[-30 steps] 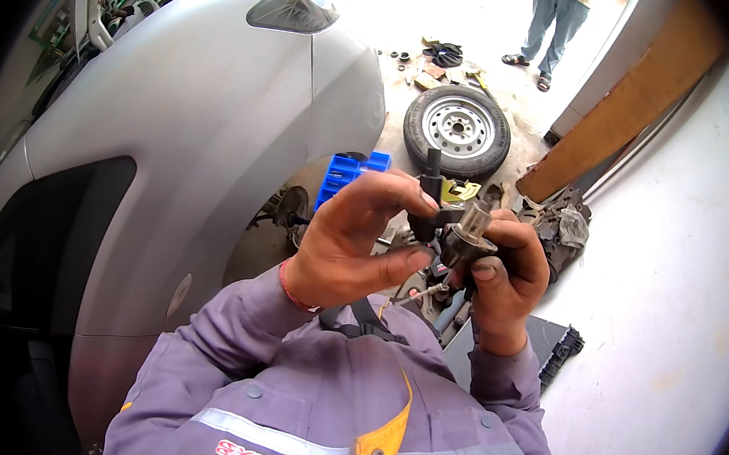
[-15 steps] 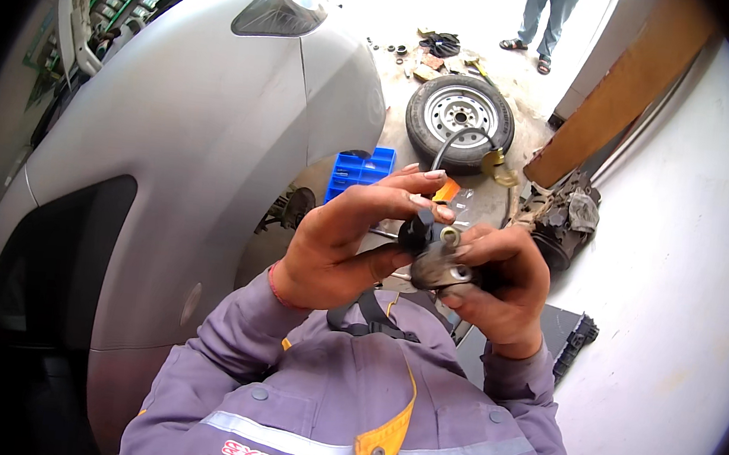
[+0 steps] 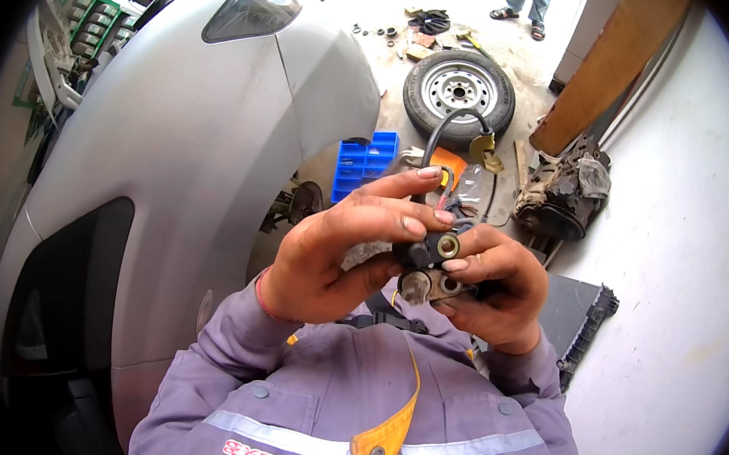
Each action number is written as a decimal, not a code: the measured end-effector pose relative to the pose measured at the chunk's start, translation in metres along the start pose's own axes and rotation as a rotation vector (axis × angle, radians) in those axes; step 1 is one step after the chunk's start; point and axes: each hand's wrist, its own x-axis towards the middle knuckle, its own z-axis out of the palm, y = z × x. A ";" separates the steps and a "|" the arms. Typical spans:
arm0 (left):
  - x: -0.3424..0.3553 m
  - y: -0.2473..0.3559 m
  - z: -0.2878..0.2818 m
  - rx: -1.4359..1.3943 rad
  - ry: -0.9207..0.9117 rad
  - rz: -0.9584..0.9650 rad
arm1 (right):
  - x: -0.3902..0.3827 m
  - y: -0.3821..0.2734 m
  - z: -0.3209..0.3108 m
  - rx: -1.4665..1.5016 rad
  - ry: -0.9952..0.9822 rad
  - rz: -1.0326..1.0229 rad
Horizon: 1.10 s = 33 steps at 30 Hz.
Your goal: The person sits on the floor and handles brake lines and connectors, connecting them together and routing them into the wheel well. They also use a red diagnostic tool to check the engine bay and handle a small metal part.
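Both my forearms are up in front of my chest, elbows bent, grey sleeves meeting in the middle. My left hand is cupped, thumb underneath and the index and middle fingers stretched out across the top, pinching the small black car part from its left side. My right hand is curled tight around the same part from the right, fingers wrapped over its body, so the two hands are pressed close together with the part between them. On its near face I see a brass-coloured ring above and a grey metal eye below. A black hose arcs up from behind the part and curves over toward a brass-coloured fitting. Out past my fingers, an orange flat package lies on the floor just beside a blue plastic crate. Beyond those a spare wheel lies flat. To the right sits a grimy engine unit under a leaning wooden board. The silver car fills my left side.
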 end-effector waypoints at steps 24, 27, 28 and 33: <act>-0.007 0.004 0.021 -0.047 0.006 0.009 | -0.005 0.015 -0.009 0.286 -0.031 -0.091; -0.007 0.011 0.034 -0.244 0.149 -0.092 | -0.008 0.015 -0.012 0.233 -0.030 -0.050; -0.007 0.011 0.034 -0.273 0.154 -0.117 | -0.009 0.015 -0.011 0.240 -0.019 -0.041; -0.009 0.002 0.031 -0.361 0.157 -0.156 | -0.011 0.020 -0.012 0.210 0.018 -0.066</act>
